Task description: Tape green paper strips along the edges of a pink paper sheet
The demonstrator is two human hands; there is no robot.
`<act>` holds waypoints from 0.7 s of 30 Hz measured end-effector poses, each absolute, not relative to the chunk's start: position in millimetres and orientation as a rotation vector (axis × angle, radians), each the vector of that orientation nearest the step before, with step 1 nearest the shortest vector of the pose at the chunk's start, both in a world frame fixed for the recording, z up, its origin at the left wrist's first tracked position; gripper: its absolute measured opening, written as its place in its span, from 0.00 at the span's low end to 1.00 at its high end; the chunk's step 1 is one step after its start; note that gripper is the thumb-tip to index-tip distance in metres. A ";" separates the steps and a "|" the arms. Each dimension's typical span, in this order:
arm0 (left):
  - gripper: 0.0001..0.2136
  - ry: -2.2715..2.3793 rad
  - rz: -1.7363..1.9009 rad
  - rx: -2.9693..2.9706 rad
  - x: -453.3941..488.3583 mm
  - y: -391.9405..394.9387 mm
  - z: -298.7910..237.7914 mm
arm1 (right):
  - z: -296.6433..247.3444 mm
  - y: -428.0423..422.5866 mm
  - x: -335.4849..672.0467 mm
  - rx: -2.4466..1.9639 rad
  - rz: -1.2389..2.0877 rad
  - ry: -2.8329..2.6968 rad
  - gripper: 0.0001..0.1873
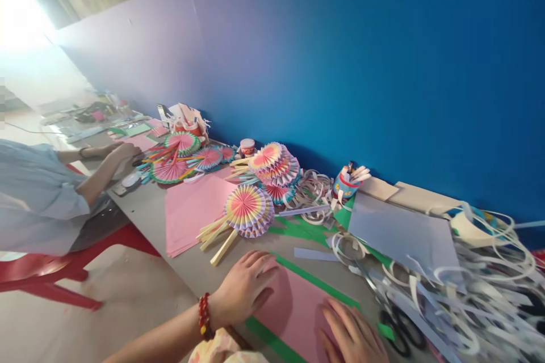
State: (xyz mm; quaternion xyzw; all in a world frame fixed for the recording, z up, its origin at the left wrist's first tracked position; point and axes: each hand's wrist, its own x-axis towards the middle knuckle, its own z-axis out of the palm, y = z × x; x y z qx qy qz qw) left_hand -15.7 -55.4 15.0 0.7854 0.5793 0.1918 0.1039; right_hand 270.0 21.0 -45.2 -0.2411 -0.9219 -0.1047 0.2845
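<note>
A deep blue wall (383, 68) backs a long grey worktable (149, 215) crowded with paper craft, daylight flaring white at its far end. On the far side of the table sits a co-worker in a pale shirt (34, 193) on a red plastic chair (51, 272), both hands busy among a spread of striped fans (174, 164). Nearer the camera lie a stack of pink sheets (191, 210), a large grey sheet (400, 232) and, to the right, a heap of curled white paper strips (468, 289) that partly buries a pair of black-handled scissors (398, 323). More pleated paper fans (249, 210) on flat sticks rest just beyond the work, near a small glue pot (247, 146) and a decorated cup (346, 181). At the front edge, the pink paper (298, 309) lies flat on a green sheet (315, 281), pinned by the person's own hands: the left hand (244, 286), a red bead bracelet (204, 316) at its wrist, presses palm-down with fingers close together on the sheet's left edge; the right hand (351, 334) rests flat on its lower right corner, fingers slightly spread, gripping nothing. The risk, judged from this, is slippage: the pink sheet could skate over the smooth green one under uneven pressure and crease crooked, and the right hand could snag the strip tangle or half-hidden scissors close beside it.
</note>
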 end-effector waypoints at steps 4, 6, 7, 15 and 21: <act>0.15 1.695 0.536 2.305 -15.6 -52.1 19.6 | -53.7 21.8 269.7 -0.651 -0.284 -2.449 0.16; 0.15 1.715 0.555 2.282 -13.9 -50.8 21.8 | -52.6 22.0 271.1 -0.647 -0.265 -2.476 0.16; 0.16 1.702 0.557 2.285 -12.9 -50.4 22.3 | -50.8 21.6 271.9 -0.647 -0.255 -2.492 0.16; 0.25 1.506 0.465 2.392 -3.6 -47.2 16.3 | -37.7 9.8 270.5 -0.684 -0.266 -2.494 0.16; 0.21 1.421 0.452 2.435 2.6 -47.0 15.9 | -57.3 10.9 275.2 -0.692 -0.274 -2.469 0.20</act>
